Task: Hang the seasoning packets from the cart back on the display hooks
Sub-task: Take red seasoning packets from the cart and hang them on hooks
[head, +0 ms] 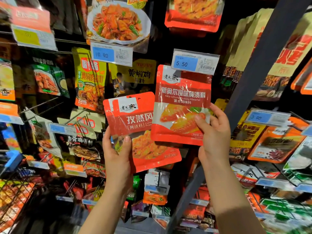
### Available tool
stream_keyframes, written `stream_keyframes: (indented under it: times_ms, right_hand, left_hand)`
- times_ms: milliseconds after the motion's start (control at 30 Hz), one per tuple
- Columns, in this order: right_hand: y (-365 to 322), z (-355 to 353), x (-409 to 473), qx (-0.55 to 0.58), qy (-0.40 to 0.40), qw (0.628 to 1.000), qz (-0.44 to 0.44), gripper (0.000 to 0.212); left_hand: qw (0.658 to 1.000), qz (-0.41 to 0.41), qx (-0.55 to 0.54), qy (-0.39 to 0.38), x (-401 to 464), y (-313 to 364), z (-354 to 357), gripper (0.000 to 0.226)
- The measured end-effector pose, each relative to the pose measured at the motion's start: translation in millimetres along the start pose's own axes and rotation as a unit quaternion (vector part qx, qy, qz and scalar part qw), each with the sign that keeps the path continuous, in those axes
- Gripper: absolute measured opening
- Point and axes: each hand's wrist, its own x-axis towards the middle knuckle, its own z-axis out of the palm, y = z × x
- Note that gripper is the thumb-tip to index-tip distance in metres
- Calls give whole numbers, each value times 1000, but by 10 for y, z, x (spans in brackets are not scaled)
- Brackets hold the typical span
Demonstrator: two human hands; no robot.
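You've got a red packet in each hand, both held up in front of the hook display. Your right hand (214, 132) is pinching the New Orleans packet (182, 105) at its lower right corner, thumb on the front over the chicken wing picture, the rest of the fingers tucked behind where you can't see them. The top of that packet runs up under the 5.50 price tag (194, 62), so the tag covers its top edge and you can't tell whether it's on a hook or just held there.

Your left hand (116, 152) grips the cumin packet (140, 130) along its lower left side, thumb across the front, fingers hidden behind. It sits lower and tilted a bit, and the New Orleans packet overlaps its right edge, so the big white lettering is cut off partway. The hang hole at its top is free, not on anything.

Around them it's pretty murky. The 10.90 price tag (111, 54) above left is readable, and so is the 3.90 price tag (266, 116) on the right, but most of the other labels are blurred. The yellow packets (89, 80) behind are half lost in shadow. A dark shelf post (263, 65) slants across the right side and blocks part of the rack there. The far left and bottom edges are smeared, and whatever the wire mesh at lower left belongs to is hard to make out.
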Motion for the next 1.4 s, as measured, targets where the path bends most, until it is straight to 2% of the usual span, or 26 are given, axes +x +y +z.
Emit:
stream_keyframes:
  times_ms: [300, 733, 1067, 1200, 1400]
  right_hand:
    - [-49, -51, 29, -11, -1, 1000, 26, 45]
    - [67, 3, 21, -71, 10, 997, -29, 45]
    - [79, 43, 13, -73, 28, 997, -23, 44]
    - [144, 157, 196, -83, 26, 996, -26, 39]
    - [339, 396, 705, -167, 37, 984, -43, 44]
  left_hand:
    - [1000, 22, -5, 8, 30, -6, 26, 47]
    - [999, 21, 18, 31, 127, -48, -167, 52]
    - [999, 27, 20, 32, 159, -29, -179, 48]
    - [998, 30, 20, 48, 185, -17, -227, 48]
    - [996, 43, 53, 58, 185, 94, -366, 52]
